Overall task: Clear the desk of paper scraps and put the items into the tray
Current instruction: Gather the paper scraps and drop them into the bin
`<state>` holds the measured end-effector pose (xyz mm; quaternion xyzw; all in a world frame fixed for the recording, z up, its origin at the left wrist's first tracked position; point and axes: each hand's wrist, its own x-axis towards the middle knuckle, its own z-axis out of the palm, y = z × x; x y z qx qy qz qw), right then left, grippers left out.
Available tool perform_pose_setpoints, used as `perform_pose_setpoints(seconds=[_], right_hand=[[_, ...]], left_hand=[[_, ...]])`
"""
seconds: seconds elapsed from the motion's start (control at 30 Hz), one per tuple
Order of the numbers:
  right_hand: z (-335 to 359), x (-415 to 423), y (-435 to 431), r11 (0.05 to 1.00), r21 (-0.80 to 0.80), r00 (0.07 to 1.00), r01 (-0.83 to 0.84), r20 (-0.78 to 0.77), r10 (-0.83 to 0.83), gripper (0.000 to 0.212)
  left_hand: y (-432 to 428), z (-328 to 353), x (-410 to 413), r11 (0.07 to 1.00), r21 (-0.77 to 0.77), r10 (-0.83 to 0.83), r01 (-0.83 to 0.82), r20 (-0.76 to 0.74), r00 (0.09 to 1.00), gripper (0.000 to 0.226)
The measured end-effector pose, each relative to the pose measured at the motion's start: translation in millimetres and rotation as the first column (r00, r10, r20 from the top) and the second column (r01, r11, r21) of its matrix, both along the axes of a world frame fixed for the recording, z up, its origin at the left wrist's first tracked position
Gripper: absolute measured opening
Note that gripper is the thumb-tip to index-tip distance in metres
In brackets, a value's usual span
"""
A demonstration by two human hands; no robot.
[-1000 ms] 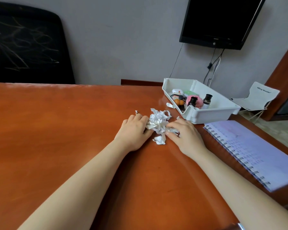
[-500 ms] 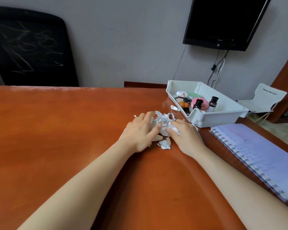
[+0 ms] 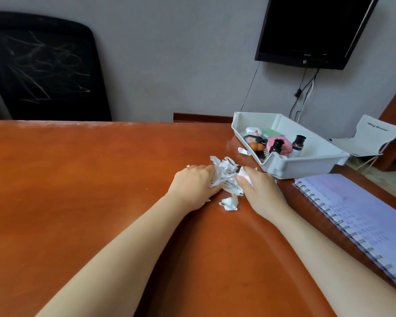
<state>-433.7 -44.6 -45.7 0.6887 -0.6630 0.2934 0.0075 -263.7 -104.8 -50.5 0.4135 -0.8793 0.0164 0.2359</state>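
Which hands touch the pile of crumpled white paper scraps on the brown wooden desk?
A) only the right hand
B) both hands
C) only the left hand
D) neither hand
B: the left hand and the right hand grip the pile of crumpled white paper scraps from opposite sides.

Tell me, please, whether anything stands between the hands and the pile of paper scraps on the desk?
Nothing visible does. The left hand and right hand hold the pile of crumpled white paper scraps from either side. One small loose white scrap lies just nearer the person.
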Motion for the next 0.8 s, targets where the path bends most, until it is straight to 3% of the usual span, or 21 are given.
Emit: perform_pose_setpoints(seconds=[0.2,0.37,0.5,0.6,0.7,0.8], right_hand=[[1,0,2,0.998,-0.062,0.995,0.008,0.099,-0.002,0.03],[8,2,6,0.993,-0.1,0.976,0.062,0.214,-0.04,0.034],[16,8,11,0.995,-0.094,0.985,0.022,0.171,-0.006,0.029],[26,17,13,0.995,-0.102,0.985,0.002,0.175,0.016,0.029],[43,28,14,0.992,-0.126,0.973,-0.012,0.226,0.041,0.028],[58,45,13,0.986,-0.165,0.96,-0.025,0.272,0.069,0.04]], left_hand=[[7,3,8,0.996,0.085,0.025,-0.019,-0.075,0.997,0.038],[14,11,19,0.974,0.207,-0.03,0.095,-0.297,0.954,0.049],[23,15,34,0.956,0.235,-0.085,0.175,-0.348,0.934,0.053],[33,25,47,0.928,0.249,-0.137,0.276,-0.46,0.877,0.057],[39,36,62,0.911,0.278,-0.097,0.305,-0.572,0.814,0.052],[43,47,78,0.905,0.294,-0.047,0.306,-0.648,0.76,0.049]])
